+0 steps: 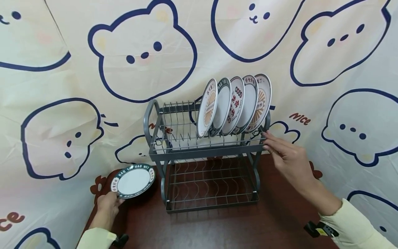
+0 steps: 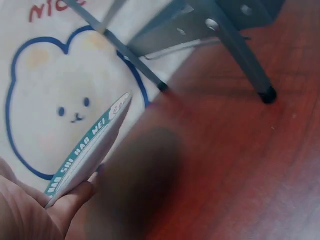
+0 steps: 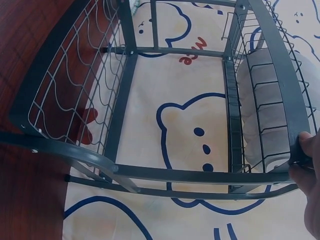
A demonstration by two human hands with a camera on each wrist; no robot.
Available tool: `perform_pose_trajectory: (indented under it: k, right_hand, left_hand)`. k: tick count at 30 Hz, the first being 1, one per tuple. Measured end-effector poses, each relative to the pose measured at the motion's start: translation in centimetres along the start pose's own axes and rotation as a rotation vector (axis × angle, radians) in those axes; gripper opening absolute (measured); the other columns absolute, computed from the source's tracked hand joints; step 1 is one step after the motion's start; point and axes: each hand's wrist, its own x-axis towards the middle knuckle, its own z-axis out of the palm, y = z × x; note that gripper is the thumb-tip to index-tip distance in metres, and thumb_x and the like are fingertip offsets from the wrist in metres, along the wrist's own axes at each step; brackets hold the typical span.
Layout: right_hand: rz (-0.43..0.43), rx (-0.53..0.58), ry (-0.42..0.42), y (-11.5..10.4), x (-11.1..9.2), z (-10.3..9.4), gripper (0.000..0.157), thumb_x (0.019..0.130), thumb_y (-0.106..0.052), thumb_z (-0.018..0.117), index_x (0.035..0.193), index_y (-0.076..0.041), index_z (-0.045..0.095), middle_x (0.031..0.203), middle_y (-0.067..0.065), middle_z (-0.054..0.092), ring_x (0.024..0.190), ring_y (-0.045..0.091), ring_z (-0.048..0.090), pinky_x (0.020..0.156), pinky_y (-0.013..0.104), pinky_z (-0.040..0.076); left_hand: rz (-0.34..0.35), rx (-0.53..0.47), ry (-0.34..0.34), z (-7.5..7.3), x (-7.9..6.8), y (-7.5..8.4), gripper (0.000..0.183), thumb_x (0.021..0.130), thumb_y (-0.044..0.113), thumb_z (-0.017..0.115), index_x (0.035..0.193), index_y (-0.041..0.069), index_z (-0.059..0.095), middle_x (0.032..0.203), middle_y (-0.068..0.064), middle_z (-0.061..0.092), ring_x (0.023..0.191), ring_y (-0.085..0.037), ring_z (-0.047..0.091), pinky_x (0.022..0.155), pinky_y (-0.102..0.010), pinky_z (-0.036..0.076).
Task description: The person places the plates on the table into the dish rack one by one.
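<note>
At the lower left of the head view my left hand [image 1: 107,206] pinches the near edge of a white plate [image 1: 133,181] with a green lettered rim. The plate is tilted and held just left of a grey two-tier dish rack [image 1: 205,153]; in the left wrist view the plate [image 2: 87,150] shows nearly edge-on. My right hand [image 1: 290,162] grips the front right corner of the rack's upper tier, thumb and fingers on the bar. Several patterned plates [image 1: 207,109] stand on edge, side by side, in the right half of that tier.
The rack stands on a dark red-brown tabletop [image 1: 199,231]. Its lower wire tier [image 1: 214,180] sits close above the table. Behind and at both sides hangs a pale cloth [image 1: 143,79] printed with cartoon bears. Wire slots [image 1: 177,121] fill the upper tier's left half.
</note>
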Motion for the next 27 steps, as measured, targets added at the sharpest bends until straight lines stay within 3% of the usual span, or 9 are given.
perform_pose_trajectory:
  k: [4,7,11,13,16,21,27]
  right_hand:
    - [-0.009,-0.007,0.015,0.0,0.1,-0.1,0.034,0.079,0.014,0.079,0.112,0.002,0.078,0.123,0.017,0.074,0.111,0.038,0.072,0.094,-0.001,0.041]
    - [-0.018,0.003,0.018,0.0,0.2,-0.1,0.033,0.079,0.013,0.079,0.111,0.002,0.078,0.122,0.017,0.074,0.110,0.039,0.072,0.094,-0.001,0.041]
    - [-0.020,0.012,0.021,0.1,0.0,0.0,0.034,0.078,0.014,0.079,0.110,0.002,0.079,0.122,0.017,0.074,0.110,0.039,0.072,0.093,-0.001,0.042]
    - [-0.023,0.011,0.022,0.1,-0.1,0.1,0.035,0.078,0.015,0.079,0.110,0.002,0.079,0.122,0.017,0.074,0.109,0.039,0.072,0.093,-0.001,0.042]
    - [-0.025,0.005,0.020,0.1,-0.2,0.0,0.034,0.078,0.015,0.079,0.110,0.002,0.079,0.122,0.017,0.074,0.109,0.039,0.072,0.093,-0.001,0.042]
    - [-0.032,0.004,0.011,0.2,-0.2,0.0,0.034,0.079,0.014,0.079,0.111,0.002,0.078,0.123,0.017,0.074,0.110,0.038,0.072,0.093,-0.001,0.042]
    - [-0.041,0.002,0.002,0.5,0.0,0.0,0.034,0.080,0.013,0.078,0.112,0.002,0.078,0.124,0.017,0.073,0.112,0.038,0.072,0.094,0.000,0.043]
  left_hand:
    - [-0.010,-0.026,-0.005,-0.7,-0.6,2.0,0.058,0.105,0.006,0.039,0.156,-0.014,0.018,0.095,-0.004,0.060,0.063,0.002,0.063,0.060,-0.017,0.056]
    - [-0.014,-0.070,-0.024,-1.5,-1.3,3.7,0.061,0.107,0.009,0.038,0.159,-0.010,0.012,0.106,-0.005,0.060,0.066,0.004,0.066,0.068,-0.013,0.059]
    - [-0.018,-0.122,-0.042,-2.6,-2.5,5.8,0.065,0.108,0.013,0.038,0.162,-0.005,0.006,0.139,-0.012,0.045,0.071,0.006,0.068,0.086,-0.014,0.059]
    - [-0.021,-0.121,-0.048,-3.1,-3.1,6.7,0.065,0.109,0.015,0.038,0.162,-0.003,0.006,0.138,-0.009,0.046,0.071,0.007,0.068,0.089,-0.014,0.057]
    - [-0.030,-0.138,-0.057,-3.7,-4.0,8.1,0.065,0.108,0.016,0.040,0.162,-0.002,0.008,0.113,0.001,0.059,0.070,0.006,0.069,0.089,-0.015,0.058]
    - [-0.065,-0.201,-0.074,-4.3,-5.6,9.9,0.066,0.108,0.014,0.043,0.163,0.002,0.008,0.071,0.014,0.057,0.067,0.003,0.070,0.088,-0.014,0.057]
    - [-0.117,-0.340,-0.147,-5.0,-7.1,11.8,0.068,0.108,0.016,0.044,0.165,0.016,0.006,0.073,0.010,0.061,0.071,-0.001,0.072,0.093,-0.019,0.056]
